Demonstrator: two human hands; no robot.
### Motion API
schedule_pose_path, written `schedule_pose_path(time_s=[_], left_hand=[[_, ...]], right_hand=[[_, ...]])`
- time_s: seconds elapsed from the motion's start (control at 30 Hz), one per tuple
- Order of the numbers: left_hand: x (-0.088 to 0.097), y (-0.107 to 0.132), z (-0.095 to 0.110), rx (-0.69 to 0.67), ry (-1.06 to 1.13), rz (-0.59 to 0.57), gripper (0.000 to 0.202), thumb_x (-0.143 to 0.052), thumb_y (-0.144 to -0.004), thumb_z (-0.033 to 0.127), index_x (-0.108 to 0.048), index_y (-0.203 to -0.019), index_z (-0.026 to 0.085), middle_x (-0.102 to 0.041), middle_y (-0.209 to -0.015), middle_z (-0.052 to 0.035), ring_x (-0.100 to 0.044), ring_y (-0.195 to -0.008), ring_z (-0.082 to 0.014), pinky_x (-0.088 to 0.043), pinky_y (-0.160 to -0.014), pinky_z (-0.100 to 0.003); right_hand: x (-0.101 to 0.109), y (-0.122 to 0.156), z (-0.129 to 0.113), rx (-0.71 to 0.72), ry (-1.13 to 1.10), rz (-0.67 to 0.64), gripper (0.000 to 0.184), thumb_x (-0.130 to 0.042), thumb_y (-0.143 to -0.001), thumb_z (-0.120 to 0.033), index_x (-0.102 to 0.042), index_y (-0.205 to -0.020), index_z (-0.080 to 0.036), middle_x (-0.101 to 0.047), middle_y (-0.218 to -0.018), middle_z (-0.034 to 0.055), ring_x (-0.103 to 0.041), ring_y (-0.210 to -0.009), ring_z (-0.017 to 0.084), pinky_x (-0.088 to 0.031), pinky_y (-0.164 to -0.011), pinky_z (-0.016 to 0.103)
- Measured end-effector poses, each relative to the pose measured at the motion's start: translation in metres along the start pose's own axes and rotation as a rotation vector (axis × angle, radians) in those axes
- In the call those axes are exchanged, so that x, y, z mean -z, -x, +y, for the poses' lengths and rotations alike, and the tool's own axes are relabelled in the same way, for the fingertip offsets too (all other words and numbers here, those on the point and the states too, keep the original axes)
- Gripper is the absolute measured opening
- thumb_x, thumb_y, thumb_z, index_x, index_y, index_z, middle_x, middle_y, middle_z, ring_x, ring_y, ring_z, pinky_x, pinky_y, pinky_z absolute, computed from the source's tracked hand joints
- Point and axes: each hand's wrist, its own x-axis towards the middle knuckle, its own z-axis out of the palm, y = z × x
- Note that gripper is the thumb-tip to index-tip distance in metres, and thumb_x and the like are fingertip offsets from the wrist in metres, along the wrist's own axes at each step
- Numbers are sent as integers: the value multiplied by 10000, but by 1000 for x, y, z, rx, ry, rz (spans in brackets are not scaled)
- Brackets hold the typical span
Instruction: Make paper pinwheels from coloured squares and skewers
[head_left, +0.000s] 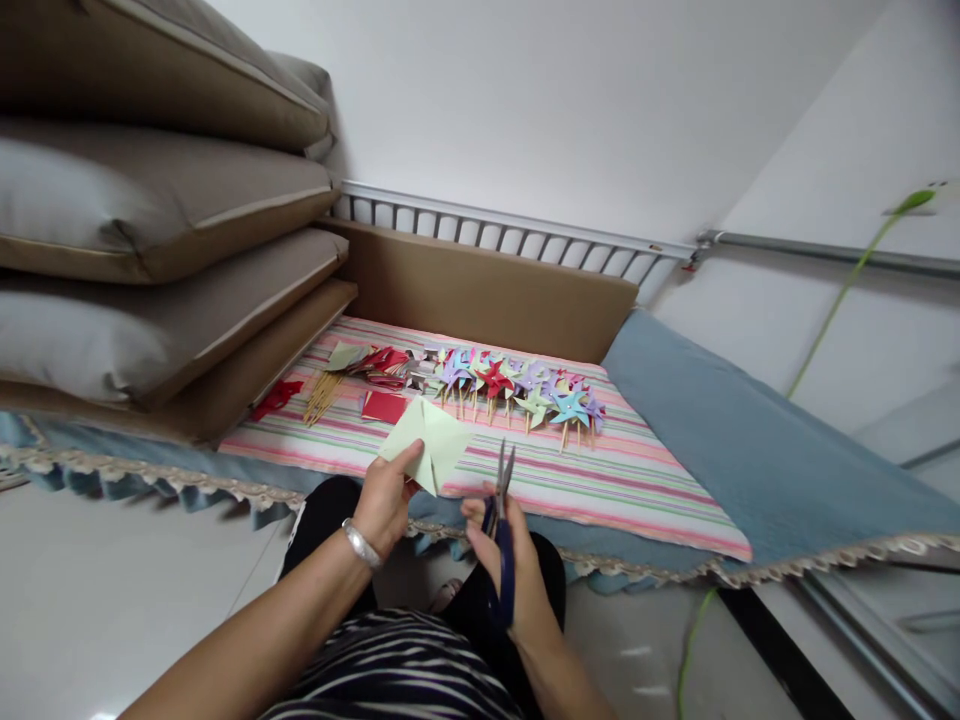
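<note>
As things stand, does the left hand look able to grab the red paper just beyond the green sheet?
Probably not yet: the left hand holds the green sheet; otherwise, the red paper lies close by, mostly uncovered.

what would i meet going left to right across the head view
Stacked grey and tan cushions, bunched red pieces, thin wooden sticks, pale green paper square in the left hand, blue-handled metal scissors in the right hand, rightmost light blue paper pinwheel, bright green cord

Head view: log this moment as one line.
left hand: holding pale green square paper | right hand: holding blue-handled metal scissors, blades parted | multicoloured paper pinwheels: on striped cloth
</note>
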Motion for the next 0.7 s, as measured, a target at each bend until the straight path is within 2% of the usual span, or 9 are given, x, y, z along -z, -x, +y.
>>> schedule_pose_path(time_s=[0.07,0.13,0.23,0.3,0.4,0.5,0.6,0.7], left_hand=[[-3,6,-5,34,20,-49,345,-730,-609,208,-649,-927,101,-701,-866,-103,-642,-680,-189,-494,-561,-265],[-6,12,-9,54,23,-69,337,-719,-629,220,-646,-938,104,-695,-904,-110,-643,-711,-198,-497,-575,-270],[-8,17,-16,71,19,-84,345,-709,-647,231,-642,-965,115,-690,-922,-103,-637,-732,-194,-497,-595,-269],[-7,19,-19,81,17,-97,361,-708,-650,233,-639,-986,123,-684,-936,-97,-631,-741,-183,-495,-610,-262],[-3,19,-16,113,-38,-129,348,-706,-652,252,-645,-970,127,-682,-901,-84,-617,-707,-158,-475,-569,-235],[3,14,-2,146,-145,-192,296,-695,-659,308,-662,-884,118,-684,-841,-86,-615,-683,-162,-452,-526,-226],[6,8,16,213,-249,-318,313,-696,-645,342,-673,-839,98,-693,-845,-119,-636,-729,-208,-473,-599,-267],[5,5,27,318,-418,-403,343,-734,-589,307,-684,-837,76,-702,-792,-138,-645,-686,-228,-475,-627,-298]], right_hand=[[-6,-9,-7,-47,-165,42,504,-635,-736,-318,-426,-1189,-246,-637,-1014,56,-606,-964,196,-462,-866,353],[-15,-17,-12,-67,-264,91,514,-660,-716,-314,-436,-1174,-248,-632,-958,27,-607,-920,177,-451,-865,341],[-25,-27,-11,-63,-299,165,490,-674,-698,-273,-461,-1138,-246,-620,-903,-2,-601,-840,153,-456,-814,306],[-28,-33,-7,-57,-316,157,470,-668,-697,-254,-464,-1121,-238,-627,-949,11,-602,-854,165,-456,-811,313],[-23,-39,-4,-55,-346,92,460,-651,-709,-248,-453,-1124,-232,-620,-1058,45,-597,-933,201,-444,-853,353],[-8,-45,-9,-63,-299,13,469,-643,-707,-248,-453,-1135,-223,-615,-1074,51,-590,-951,213,-429,-879,368],[8,-50,-20,-77,-155,-162,463,-645,-697,-245,-478,-1126,-210,-632,-1006,36,-594,-900,206,-438,-857,352],[18,-58,-29,-74,-15,-333,473,-652,-679,-250,-498,-1124,-204,-642,-949,25,-594,-854,200,-460,-787,322]])
